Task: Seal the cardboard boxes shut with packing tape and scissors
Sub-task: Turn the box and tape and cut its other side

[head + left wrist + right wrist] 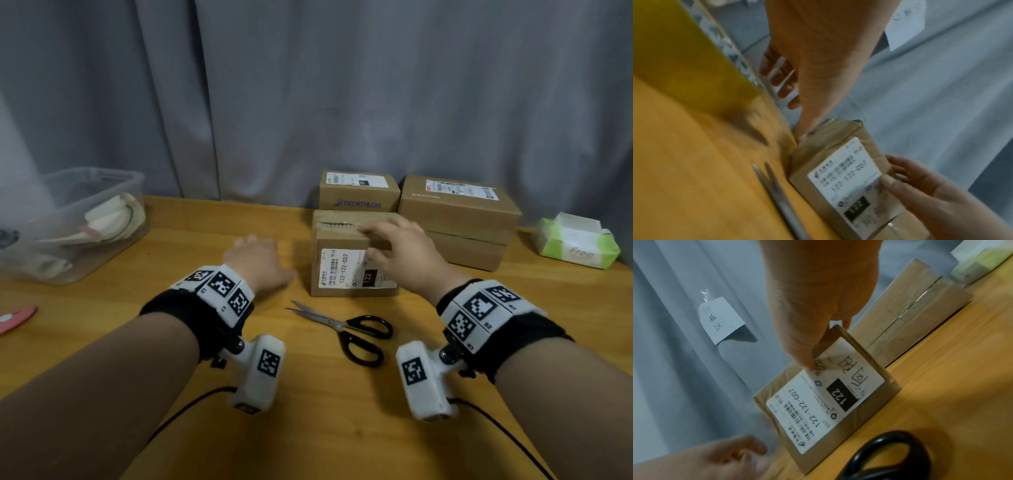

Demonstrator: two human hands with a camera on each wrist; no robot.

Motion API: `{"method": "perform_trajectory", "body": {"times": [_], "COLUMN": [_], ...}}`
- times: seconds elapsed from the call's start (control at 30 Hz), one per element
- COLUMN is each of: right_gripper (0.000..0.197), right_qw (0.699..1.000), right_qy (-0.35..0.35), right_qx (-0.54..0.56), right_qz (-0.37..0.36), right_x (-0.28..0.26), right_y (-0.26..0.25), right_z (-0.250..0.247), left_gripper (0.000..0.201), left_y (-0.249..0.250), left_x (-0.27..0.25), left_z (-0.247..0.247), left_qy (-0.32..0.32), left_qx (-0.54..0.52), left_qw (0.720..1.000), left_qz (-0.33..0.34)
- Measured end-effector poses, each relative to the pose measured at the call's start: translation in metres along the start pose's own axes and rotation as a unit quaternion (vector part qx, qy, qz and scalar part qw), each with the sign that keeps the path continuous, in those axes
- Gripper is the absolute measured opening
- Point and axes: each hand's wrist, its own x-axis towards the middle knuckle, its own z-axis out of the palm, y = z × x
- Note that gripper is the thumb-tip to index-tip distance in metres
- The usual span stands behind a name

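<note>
— Boxes on the wooden table (pixel 102 342), count?

— Four. Small box (pixel 349 270), upright, centre, white shipping label facing near. Box with blue lettering (pixel 358 195) just behind it. Two larger boxes (pixel 459 222) stacked at right, against the grey curtain (pixel 308 85).

— Scissors?

— One pair, black handles (pixel 346 330), blades slightly apart, lying flat just near of the small box.

— Right hand?

— Right hand (pixel 400 255) on the small box: thumb on the label face, fingers over the top edge, curled round the upper right corner. Holding it.

— Left hand?

— Left hand (pixel 257 262) palm down, just left of the small box, thumb tip at its lower left corner. Fingers loosely extended, nothing held.

— Packing tape?

— Cannot tell; no roll plainly visible.

— Other items?

— Clear plastic tub (pixel 68 219), far left, pale contents. Green and white tissue pack (pixel 579 245), far right. Pink object (pixel 17 318) at the left edge, partly cut off. Paper note (pixel 721 319) with handwriting pinned to the curtain.
</note>
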Motion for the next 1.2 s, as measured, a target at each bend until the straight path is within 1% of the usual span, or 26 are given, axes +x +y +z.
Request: {"method": "perform_trajectory", "body": {"times": [0.07, 0.13, 0.17, 0.23, 0.3, 0.37, 0.4, 0.47, 0.53, 0.57, 0.6, 0.63, 0.67, 0.73, 0.77, 0.8, 0.83, 0.87, 0.9, 0.93, 1.0, 1.03, 1.07, 1.1, 1.17, 1.2], "right_gripper": [0.042, 0.042, 0.042, 0.042, 0.041, 0.040, 0.040, 0.039, 0.038, 0.037, 0.036, 0.034, 0.032, 0.029, 0.030, 0.036, 0.044, 0.051, 0.056, 0.056, 0.045, 0.035, 0.028, 0.026, 0.027, 0.029], "right_qw": [0.999, 0.999, 0.999, 0.998, 0.997, 0.997, 0.998, 0.999, 0.999, 0.999, 0.997, 0.996, 0.995, 0.988, 0.973, 0.953, 0.935, 0.926, 0.925, 0.924, 0.922, 0.920, 0.922, 0.923, 0.925, 0.927], "right_qy": [0.003, 0.017, 0.024, 0.035, 0.041, 0.041, 0.035, 0.014, -0.020, -0.037, -0.051, -0.058, -0.053, 0.001, 0.026, 0.027, 0.009, -0.020, -0.049, -0.069, -0.065, -0.045, -0.024, -0.007, 0.025, 0.042], "right_qx": [0.032, 0.035, 0.038, 0.047, 0.058, 0.061, 0.055, 0.025, 0.012, 0.023, 0.040, 0.056, 0.075, 0.156, 0.229, 0.302, 0.353, 0.376, 0.377, 0.374, 0.381, 0.385, 0.383, 0.380, 0.376, 0.368], "right_qz": [-0.003, -0.007, -0.007, -0.004, 0.000, 0.006, 0.009, 0.015, 0.023, 0.028, 0.035, 0.038, 0.036, 0.020, 0.010, 0.002, -0.002, -0.009, -0.020, -0.031, -0.042, -0.048, -0.053, -0.058, -0.056, -0.054], "right_x": [-0.002, -0.003, -0.004, -0.007, -0.010, -0.011, -0.010, -0.005, -0.001, 0.002, 0.004, 0.005, 0.006, 0.006, 0.004, 0.001, -0.002, -0.004, -0.006, -0.005, -0.004, -0.003, -0.002, -0.001, 0.000, 0.001], "right_y": [0.002, 0.003, 0.003, 0.003, 0.003, 0.001, 0.000, -0.003, -0.005, -0.006, -0.007, -0.008, -0.011, -0.022, -0.030, -0.039, -0.048, -0.055, -0.061, -0.066, -0.071, -0.071, -0.070, -0.069, -0.063, -0.060], "right_z": [0.005, 0.007, 0.008, 0.009, 0.009, 0.006, 0.004, -0.002, -0.009, -0.011, -0.015, -0.019, -0.024, -0.035, -0.041, -0.047, -0.052, -0.055, -0.056, -0.054, -0.053, -0.055, -0.058, -0.061, -0.070, -0.075], "left_gripper": [0.079, 0.077, 0.070, 0.047, 0.026, 0.019, 0.017, 0.011, 0.003, 0.003, 0.005, 0.007, 0.010, 0.011, 0.009, 0.007, 0.007, 0.009, 0.010, 0.013, 0.021, 0.023, 0.024, 0.025, 0.025, 0.025], "left_y": [-0.014, -0.026, -0.030, -0.033, -0.031, -0.027, -0.024, -0.017, -0.009, -0.005, 0.001, 0.005, 0.009, 0.018, 0.022, 0.026, 0.030, 0.034, 0.037, 0.041, 0.050, 0.053, 0.055, 0.056, 0.055, 0.054], "left_x": [-0.005, -0.008, -0.009, -0.014, -0.018, -0.020, -0.021, -0.023, -0.027, -0.029, -0.034, -0.037, -0.039, -0.040, -0.040, -0.039, -0.037, -0.035, -0.032, -0.030, -0.031, -0.031, -0.031, -0.030, -0.027, -0.024], "left_z": [0.005, 0.012, 0.015, 0.016, 0.014, 0.006, -0.001, -0.021, -0.044, -0.055, -0.067, -0.077, -0.085, -0.095, -0.098, -0.100, -0.102, -0.103, -0.104, -0.105, -0.106, -0.106, -0.106, -0.107, -0.109, -0.110], "left_qy": [-0.047, -0.056, -0.053, -0.043, -0.019, 0.031, 0.060, 0.119, 0.181, 0.203, 0.218, 0.225, 0.229, 0.238, 0.246, 0.263, 0.289, 0.310, 0.315, 0.307, 0.276, 0.266, 0.258, 0.251, 0.230, 0.207], "left_qx": [0.095, 0.102, 0.075, 0.027, 0.015, -0.035, -0.087, -0.202, -0.312, -0.355, -0.385, -0.402, -0.403, -0.377, -0.352, -0.323, -0.303, -0.307, -0.348, -0.419, -0.548, -0.587, -0.606, -0.615, -0.628, -0.643], "left_qw": [0.994, 0.992, 0.995, 0.999, 0.999, 0.997, 0.992, 0.969, 0.928, 0.906, 0.888, 0.876, 0.871, 0.877, 0.888, 0.898, 0.900, 0.893, 0.875, 0.842, 0.771, 0.745, 0.731, 0.725, 0.725, 0.722], "left_qz": [-0.027, -0.039, -0.034, -0.002, 0.036, 0.067, 0.074, 0.079, 0.094, 0.109, 0.128, 0.147, 0.164, 0.179, 0.166, 0.142, 0.120, 0.109, 0.119, 0.143, 0.169, 0.175, 0.178, 0.179, 0.162, 0.149]}}
